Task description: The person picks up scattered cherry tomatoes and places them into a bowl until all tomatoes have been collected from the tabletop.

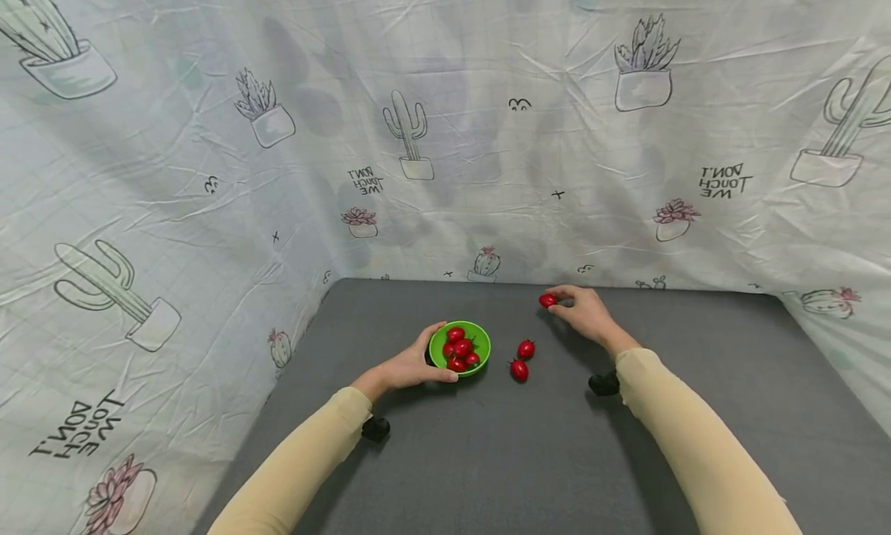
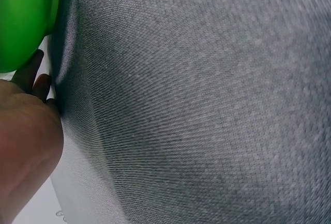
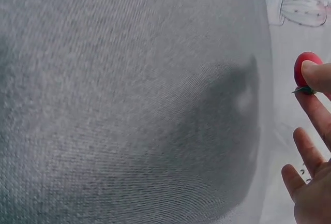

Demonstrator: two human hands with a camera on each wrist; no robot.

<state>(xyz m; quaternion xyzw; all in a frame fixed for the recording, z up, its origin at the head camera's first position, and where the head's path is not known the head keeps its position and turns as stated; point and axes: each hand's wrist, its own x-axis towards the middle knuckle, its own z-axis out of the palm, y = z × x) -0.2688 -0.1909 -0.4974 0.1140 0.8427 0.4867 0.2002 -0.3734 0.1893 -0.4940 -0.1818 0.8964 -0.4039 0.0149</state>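
My left hand (image 1: 411, 366) grips the left side of a green bowl (image 1: 482, 340), thumb at its near rim and fingers around the far side. Several red cherry tomatoes (image 1: 462, 348) lie inside the bowl. In the left wrist view, the outside of the green bowl (image 2: 23, 17) shows beside the fingers. Toward the back of the table, my right hand (image 1: 585, 314) pinches one cherry tomato (image 3: 306, 68) between thumb and index finger; its green stem end shows in the right wrist view. Two more tomatoes, one farther back (image 1: 525, 349) and one nearer (image 1: 519, 370), lie right of the bowl.
A dark grey table (image 1: 445, 465) lies under both hands. Behind it and along the left hangs a pale cloth (image 1: 473, 133) printed with potted cacti, meeting the table's back edge. A black wrist device (image 1: 603, 383) sits under the right forearm, another (image 1: 376, 429) by the left.
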